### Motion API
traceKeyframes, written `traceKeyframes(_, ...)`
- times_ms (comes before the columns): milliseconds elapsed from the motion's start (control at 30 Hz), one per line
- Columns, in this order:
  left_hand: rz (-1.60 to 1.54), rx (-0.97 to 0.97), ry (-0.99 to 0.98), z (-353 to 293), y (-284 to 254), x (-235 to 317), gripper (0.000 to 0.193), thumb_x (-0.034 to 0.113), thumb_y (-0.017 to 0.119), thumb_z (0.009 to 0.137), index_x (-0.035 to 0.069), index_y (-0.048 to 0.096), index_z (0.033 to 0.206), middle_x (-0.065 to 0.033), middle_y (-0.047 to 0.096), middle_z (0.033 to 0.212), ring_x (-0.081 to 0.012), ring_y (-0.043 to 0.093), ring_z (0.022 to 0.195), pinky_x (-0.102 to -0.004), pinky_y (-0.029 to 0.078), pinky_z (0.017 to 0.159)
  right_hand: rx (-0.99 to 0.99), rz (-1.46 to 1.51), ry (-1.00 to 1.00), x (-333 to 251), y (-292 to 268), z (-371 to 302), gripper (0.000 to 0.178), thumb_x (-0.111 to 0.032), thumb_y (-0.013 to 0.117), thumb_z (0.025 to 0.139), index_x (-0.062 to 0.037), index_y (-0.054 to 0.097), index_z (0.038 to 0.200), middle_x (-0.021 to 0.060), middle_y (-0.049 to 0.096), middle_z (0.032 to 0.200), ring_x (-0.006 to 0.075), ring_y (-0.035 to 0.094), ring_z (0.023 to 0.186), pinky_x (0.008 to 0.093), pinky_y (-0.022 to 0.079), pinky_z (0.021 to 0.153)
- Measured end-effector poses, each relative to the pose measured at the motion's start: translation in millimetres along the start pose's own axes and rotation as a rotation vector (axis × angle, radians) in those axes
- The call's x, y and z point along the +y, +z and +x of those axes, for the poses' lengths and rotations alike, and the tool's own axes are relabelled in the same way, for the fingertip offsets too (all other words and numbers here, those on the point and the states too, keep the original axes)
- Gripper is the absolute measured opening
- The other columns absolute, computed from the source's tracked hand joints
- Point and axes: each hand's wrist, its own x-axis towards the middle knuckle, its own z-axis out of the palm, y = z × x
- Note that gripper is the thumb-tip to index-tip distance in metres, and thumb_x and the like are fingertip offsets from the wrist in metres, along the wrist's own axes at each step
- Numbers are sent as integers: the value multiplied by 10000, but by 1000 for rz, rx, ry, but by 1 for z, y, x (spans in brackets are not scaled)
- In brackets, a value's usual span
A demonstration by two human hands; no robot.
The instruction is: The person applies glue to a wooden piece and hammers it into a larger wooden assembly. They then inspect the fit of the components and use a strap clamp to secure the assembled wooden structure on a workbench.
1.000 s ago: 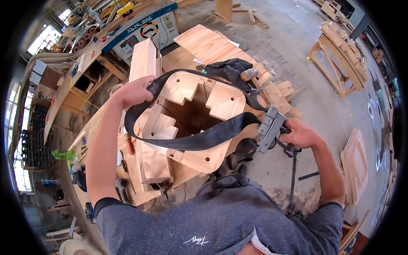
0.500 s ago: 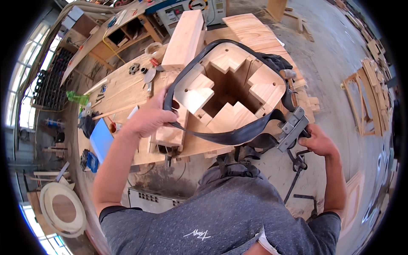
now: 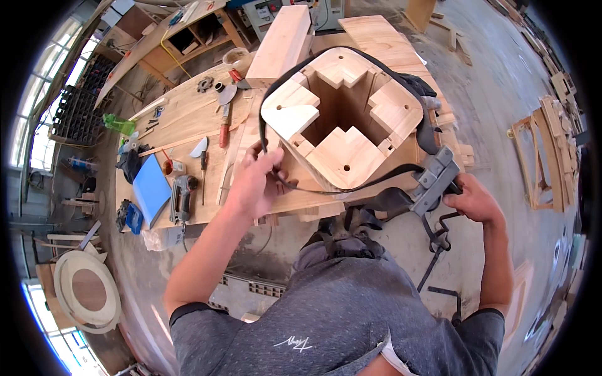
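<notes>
A hollow wooden column (image 3: 342, 153) with rounded corners stands on end, its stepped inner blocks and dark square cavity facing up. Around its upper part runs a black strap (image 3: 375, 180), close along the far and left sides and hanging loose off the near side. My left hand (image 3: 256, 182) pinches the strap beside the column's near left corner. At the right, my right hand (image 3: 475, 199) is closed on the handle of a grey metal ratchet buckle (image 3: 434, 180) joined to the strap. Loose strap hangs below the buckle.
The column stands at a wooden workbench (image 3: 182, 128). A thick wooden beam (image 3: 280, 47) and a wide board (image 3: 376, 41) lie beyond it. On the left are a nail gun (image 3: 183, 199), a blue panel (image 3: 152, 188), a red-handled scraper (image 3: 224, 122) and a bar clamp (image 3: 448, 294) lower right.
My left hand has moved right and inward, bringing the strap closer to the column's left and near sides. The right hand stays on the buckle. The view has shifted slightly.
</notes>
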Motion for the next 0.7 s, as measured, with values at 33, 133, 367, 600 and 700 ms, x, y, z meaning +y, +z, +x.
traceKeyframes(33,-28,3,-9,8,-8,0,264,224,636,1002,132,461,1178,-31,556,928,-179,578,783,-440,541,743,1,8,-22,2,-1,-1,295,-187,706,770,4,644,985,-30,526,721,79,475,602,274,393,531)
traceKeyframes(133,-76,7,5,25,-19,0,163,283,651,1003,159,559,1056,-14,580,872,-178,588,787,-434,536,763,21,52,-68,9,-1,-6,298,-232,712,746,-13,658,941,-34,542,683,75,502,540,258,414,494)
traceKeyframes(367,53,52,132,33,-2,15,183,324,696,983,179,596,1034,37,586,863,-131,609,818,-422,544,774,50,38,-16,13,-5,-19,282,-208,711,770,-5,657,958,-32,539,701,75,486,581,272,404,520)
traceKeyframes(600,117,19,180,49,-5,7,255,348,677,1009,133,563,1084,45,559,890,-94,601,840,-335,557,735,42,19,-84,31,-10,-25,311,-193,714,803,14,666,1031,-24,520,681,85,478,642,301,384,554)
traceKeyframes(700,16,2,116,39,-9,-26,241,356,650,1018,128,585,981,21,570,848,-116,607,842,-325,564,755,58,16,-94,37,-9,-24,362,-190,706,812,21,671,1105,30,582,730,109,526,692,318,426,610)
